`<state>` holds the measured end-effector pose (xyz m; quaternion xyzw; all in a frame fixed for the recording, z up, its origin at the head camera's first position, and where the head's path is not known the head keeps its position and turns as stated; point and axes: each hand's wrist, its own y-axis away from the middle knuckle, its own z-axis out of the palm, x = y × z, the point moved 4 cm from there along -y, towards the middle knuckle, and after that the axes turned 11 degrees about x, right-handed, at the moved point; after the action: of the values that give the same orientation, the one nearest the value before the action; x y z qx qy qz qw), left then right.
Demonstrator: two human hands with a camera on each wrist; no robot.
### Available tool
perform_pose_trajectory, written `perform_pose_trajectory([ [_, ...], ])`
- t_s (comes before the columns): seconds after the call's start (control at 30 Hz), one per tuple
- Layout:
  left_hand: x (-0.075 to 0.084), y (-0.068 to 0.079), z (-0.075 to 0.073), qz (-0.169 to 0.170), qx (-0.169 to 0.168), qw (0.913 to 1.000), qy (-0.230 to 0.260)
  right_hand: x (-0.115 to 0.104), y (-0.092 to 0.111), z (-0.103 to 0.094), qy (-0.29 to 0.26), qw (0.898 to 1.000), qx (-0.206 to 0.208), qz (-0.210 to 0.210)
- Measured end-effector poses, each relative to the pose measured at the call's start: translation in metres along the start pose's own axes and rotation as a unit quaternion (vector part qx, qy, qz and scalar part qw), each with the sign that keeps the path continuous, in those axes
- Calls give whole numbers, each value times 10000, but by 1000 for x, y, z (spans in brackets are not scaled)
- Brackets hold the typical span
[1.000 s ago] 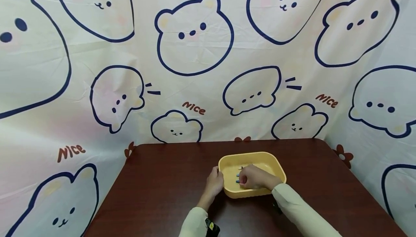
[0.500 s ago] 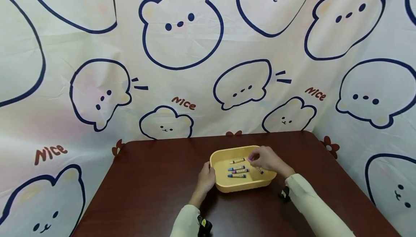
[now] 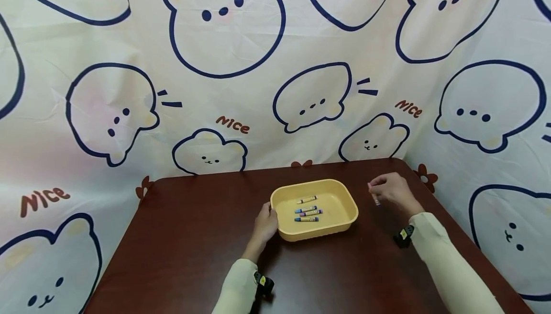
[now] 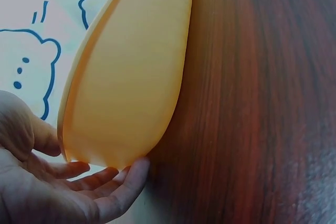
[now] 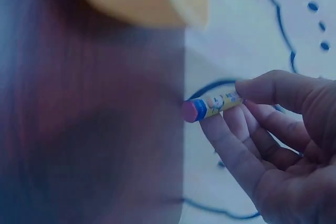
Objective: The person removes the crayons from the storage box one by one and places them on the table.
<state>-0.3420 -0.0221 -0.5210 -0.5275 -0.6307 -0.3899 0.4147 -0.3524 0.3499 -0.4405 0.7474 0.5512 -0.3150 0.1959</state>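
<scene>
The right hand [image 3: 393, 192] pinches a crayon [image 5: 216, 104] between thumb and fingers, long axis slanted, one end projecting. Both are right of the tray [image 3: 318, 233], over the table [image 3: 193, 247]. The left hand [image 3: 264, 224] grips the tray's left end, nearer the four crayons [image 3: 306, 219] inside.
</scene>
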Motion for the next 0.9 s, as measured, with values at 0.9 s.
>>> perform_pose_trajectory([
  [0.9, 3, -3, -3, 114, 162, 9998, 0, 74, 14, 3, 1195, 9915, 56, -507],
])
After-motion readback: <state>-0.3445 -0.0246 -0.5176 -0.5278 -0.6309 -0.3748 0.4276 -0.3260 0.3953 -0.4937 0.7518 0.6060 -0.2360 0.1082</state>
